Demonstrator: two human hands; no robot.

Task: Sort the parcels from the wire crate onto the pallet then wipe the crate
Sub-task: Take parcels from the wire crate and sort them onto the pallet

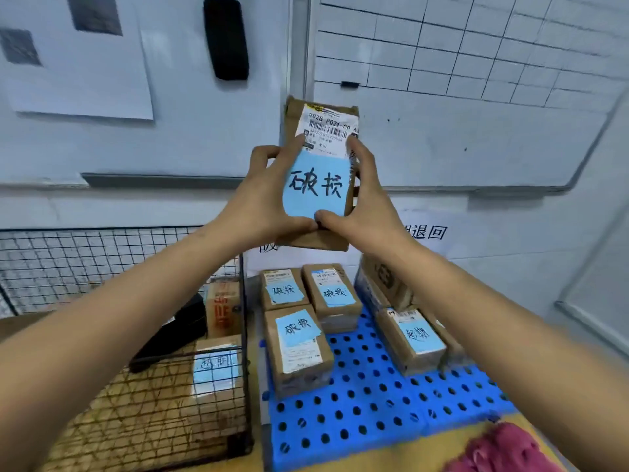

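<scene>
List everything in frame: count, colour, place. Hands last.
held parcel: 1, brown, blue note, raised before the whiteboards
left-group parcels: 3, brown, blue notes, pallet's left
right parcel: 1, brown, blue note, pallet's right
larger box: 1, brown, behind right parcel
pallet: 1, blue, perforated, right of crate
wire crate: 1, black, left
crate parcels: 2, brown, inside crate; one blue-noted
black item: 1, black, inside crate, kind unclear
cloth: 1, pink, bottom right
whiteboards: 2, white, wall
eraser: 1, black, on left whiteboard
left hand: 1, grips held parcel's left edge
right hand: 1, grips its right edge
</scene>
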